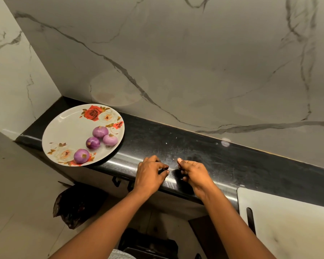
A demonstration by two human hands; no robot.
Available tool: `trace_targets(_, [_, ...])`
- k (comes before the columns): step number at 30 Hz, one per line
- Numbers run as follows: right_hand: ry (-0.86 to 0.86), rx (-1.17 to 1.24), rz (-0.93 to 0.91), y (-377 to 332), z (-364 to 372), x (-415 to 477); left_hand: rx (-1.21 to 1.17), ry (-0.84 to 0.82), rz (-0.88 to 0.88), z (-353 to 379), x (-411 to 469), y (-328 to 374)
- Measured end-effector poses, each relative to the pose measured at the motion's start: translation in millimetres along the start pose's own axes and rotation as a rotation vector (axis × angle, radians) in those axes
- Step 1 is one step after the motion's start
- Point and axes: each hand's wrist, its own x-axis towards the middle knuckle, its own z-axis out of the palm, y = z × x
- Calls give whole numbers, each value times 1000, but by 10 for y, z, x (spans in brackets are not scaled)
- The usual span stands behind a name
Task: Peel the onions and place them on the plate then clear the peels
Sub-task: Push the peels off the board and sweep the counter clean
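A home kitchen: black table [195, 146] under a marbled wall [176, 53], flowered plate [69, 128] of peeled onions [100, 131] left of the left grip [150, 176], white chopping board [288, 221] right of the right grip [194, 174]

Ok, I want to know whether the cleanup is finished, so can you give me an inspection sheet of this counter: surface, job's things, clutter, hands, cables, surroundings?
Surface: black counter, with faint pale specks and smears; no large peels seen.
Job's things: floral plate at the left end, holding four peeled onions; peels: nothing seen.
Clutter: white cutting board at the right.
Hands: left hand and right hand are at the counter's front edge, fingers curled, nothing visible in them.
Cables: nothing seen.
Surroundings: marble wall behind the counter; dark bag below the counter on the left.
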Motion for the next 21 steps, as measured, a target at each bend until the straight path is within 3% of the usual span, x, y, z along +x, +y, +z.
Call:
trace_targets(14, [-19, 119, 62, -57, 22, -88, -32, 58, 185, 4, -8, -268])
trace_targets(21, [-27, 201, 86, -97, 56, -122, 205, -75, 426, -140, 113, -282])
